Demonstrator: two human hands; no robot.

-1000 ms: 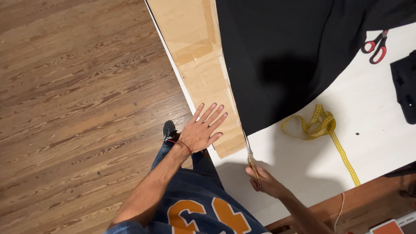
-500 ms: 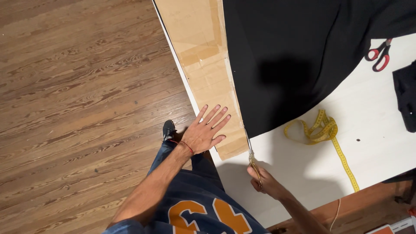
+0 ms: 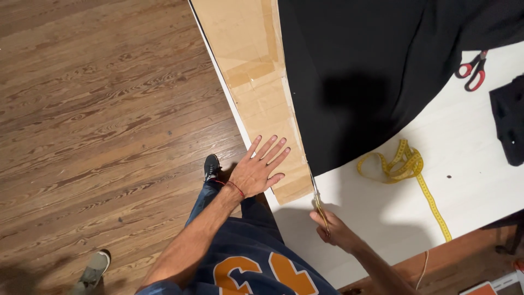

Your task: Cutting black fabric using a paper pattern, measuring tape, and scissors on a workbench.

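**Flat palm on the pattern, scissors at the cloth's edge**

Your left hand [image 3: 261, 172] lies palm-down with its fingers [image 3: 271, 150] spread wide on the brown paper pattern [image 3: 256, 71], which runs along the near edge of the white worktop [image 3: 469, 164]. Your right hand [image 3: 335, 232] has its fingers closed around the handles of a pair of gold-coloured scissors [image 3: 319, 205] (blades pointing away from you), their tips at the corner of the black fabric [image 3: 360, 65] where it meets the paper. The fabric covers most of the worktop's far part. A yellow measuring tape [image 3: 406, 169] lies coiled just beside the fabric's curved edge, and red-handled scissors [image 3: 474, 68] rest farther off, next to a dark cloth piece [image 3: 510, 120]
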